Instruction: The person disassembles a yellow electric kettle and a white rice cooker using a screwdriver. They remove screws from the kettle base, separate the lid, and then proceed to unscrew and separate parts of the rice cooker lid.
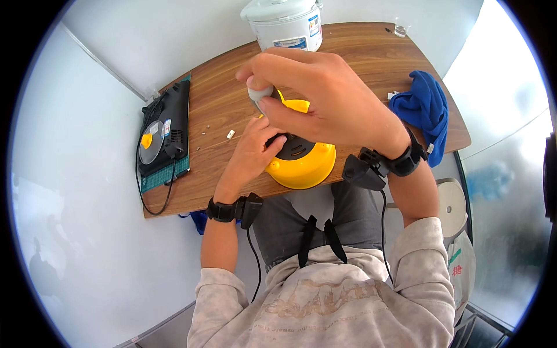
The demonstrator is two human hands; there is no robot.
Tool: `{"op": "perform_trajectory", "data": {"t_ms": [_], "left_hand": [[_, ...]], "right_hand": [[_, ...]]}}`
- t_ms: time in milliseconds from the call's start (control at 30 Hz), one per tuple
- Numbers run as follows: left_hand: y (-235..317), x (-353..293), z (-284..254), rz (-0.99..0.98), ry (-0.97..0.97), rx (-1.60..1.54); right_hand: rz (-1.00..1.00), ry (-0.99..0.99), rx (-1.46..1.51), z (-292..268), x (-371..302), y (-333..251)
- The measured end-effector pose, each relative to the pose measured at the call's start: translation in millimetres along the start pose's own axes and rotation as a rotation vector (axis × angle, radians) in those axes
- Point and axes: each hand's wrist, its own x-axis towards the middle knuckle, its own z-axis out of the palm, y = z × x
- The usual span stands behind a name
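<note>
A round yellow appliance base (303,174) with a dark, slotted centre lies at the table's near edge in front of me. My left hand (250,152) is closed on its left side, thumb over the dark part and fingers partly bent out of sight. Above the base, my right hand (325,95) grips what looks like a screwdriver (260,94) by its grey-white handle, between thumb and fingers. The handle leans over the far left part of the base. Its tip is hidden behind my hands.
A white rice cooker (284,29) stands at the back, a clear cup (401,28) at the far right. Blue cloth (426,110) hangs over the right edge. Left, a black appliance (168,133) with a cord lies on a green mat (154,184). Small white piece (231,134) nearby.
</note>
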Motion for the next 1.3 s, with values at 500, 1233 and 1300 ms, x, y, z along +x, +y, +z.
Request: {"op": "perform_trajectory", "data": {"t_ms": [500, 1233, 1300], "left_hand": [[0.8, 1.6, 0.2, 0.030, 0.010, -0.009], [-4.4, 0.9, 2.1, 0.079, 0.034, 0.023], [-4.4, 0.7, 1.9, 0.071, 0.031, 0.025]], "right_hand": [[0.005, 0.019, -0.043, -2.0, -1.9, -0.9], [0.058, -0.042, -0.060, -7.3, -1.3, -3.5], [0.036, -0.034, -0.002, -4.9, -2.5, 0.1]]}}
